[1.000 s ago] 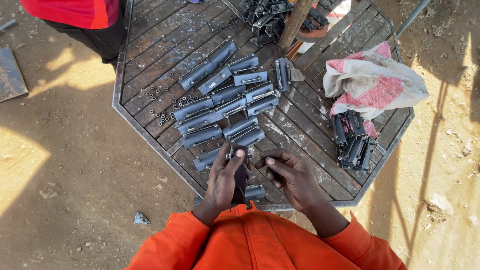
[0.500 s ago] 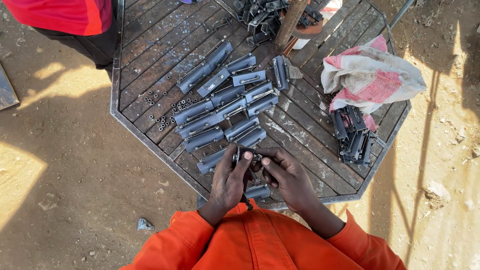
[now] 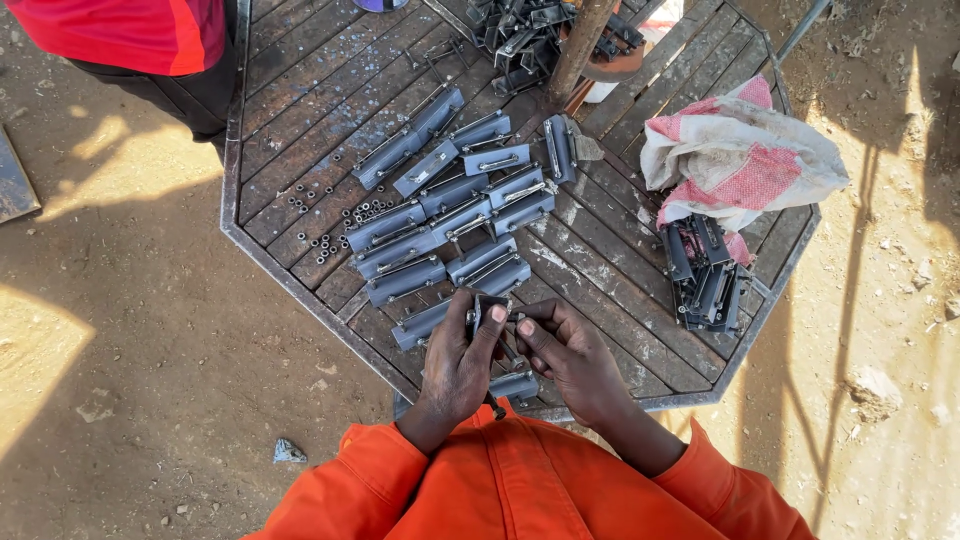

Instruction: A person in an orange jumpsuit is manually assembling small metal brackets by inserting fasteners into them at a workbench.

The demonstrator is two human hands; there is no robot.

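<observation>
A small grey metal bracket [image 3: 487, 305], dull and folded, was pinched between the left hand [image 3: 458, 362] and right hand [image 3: 575, 358].

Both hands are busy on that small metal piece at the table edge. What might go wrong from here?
The left hand and right hand pinch a small metal bracket above the near rim of the slatted table; if it slips, it may fall to the dirt. The loose nuts could drop through the slat gaps. Another bracket sits by the rim, easily knocked off.
</observation>
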